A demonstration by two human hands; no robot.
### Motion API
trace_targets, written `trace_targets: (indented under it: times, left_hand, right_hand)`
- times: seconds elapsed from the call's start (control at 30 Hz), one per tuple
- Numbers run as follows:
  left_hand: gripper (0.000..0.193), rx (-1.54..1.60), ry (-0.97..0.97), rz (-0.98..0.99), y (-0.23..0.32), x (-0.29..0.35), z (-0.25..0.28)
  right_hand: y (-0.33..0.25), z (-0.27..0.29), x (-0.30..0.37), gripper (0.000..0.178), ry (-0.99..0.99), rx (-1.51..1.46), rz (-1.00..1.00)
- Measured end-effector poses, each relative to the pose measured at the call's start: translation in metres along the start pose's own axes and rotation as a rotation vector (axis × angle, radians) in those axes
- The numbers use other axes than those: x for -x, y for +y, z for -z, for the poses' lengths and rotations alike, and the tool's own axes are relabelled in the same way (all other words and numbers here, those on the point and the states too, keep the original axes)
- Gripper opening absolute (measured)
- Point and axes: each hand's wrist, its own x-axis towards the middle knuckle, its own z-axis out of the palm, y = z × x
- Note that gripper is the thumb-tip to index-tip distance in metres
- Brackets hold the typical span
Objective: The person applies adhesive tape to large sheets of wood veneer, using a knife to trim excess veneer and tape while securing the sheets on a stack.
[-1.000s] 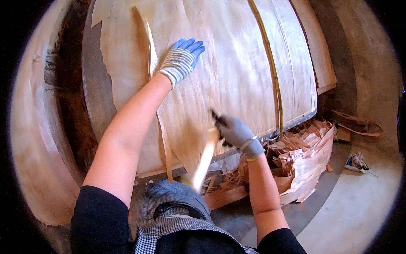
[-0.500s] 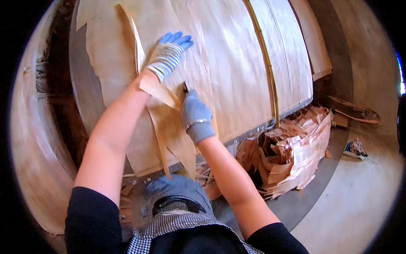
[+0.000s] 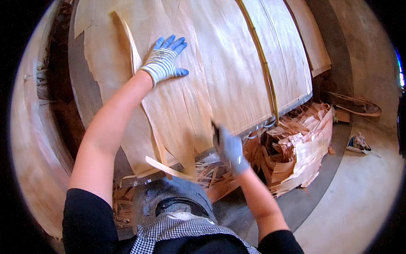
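My left hand (image 3: 165,59), in a striped glove with blue fingertips, lies flat with fingers spread on a pale wood veneer sheet (image 3: 237,76). My right hand (image 3: 231,148), in a grey glove, is closed around a slim dark knife-like tool (image 3: 217,134) at the sheet's near edge. Both tool and hand are motion-blurred. A narrow veneer strip (image 3: 167,168) lies tilted across the near edge, just in front of my apron. A long curled veneer sliver (image 3: 129,40) stands up from the sheets left of my left hand.
A yellowish measuring stick (image 3: 264,61) lies across the veneer on the right. Below the table's right end sits a big bundle of torn veneer scraps (image 3: 300,156). More scraps lie under the near edge. A small bag-like item (image 3: 358,143) rests on the floor at right.
My right hand with the tool has swung toward me and to the right. The cut strip has dropped from beside my left wrist to the near edge. My left hand's thumb has spread out.
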Motion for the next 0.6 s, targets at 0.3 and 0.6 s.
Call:
trace_targets:
  times: [0.3,0.6]
  left_hand:
    - [0.087,0.053,0.048,-0.032,-0.001,-0.007,-0.004]
    - [0.088,0.004,-0.035,-0.003,0.003,-0.005,0.0]
  right_hand:
    - [-0.048,0.01,-0.184,0.019,-0.095,0.123,0.025]
    - [0.021,-0.047,0.19,0.033,-0.37,0.046,-0.403]
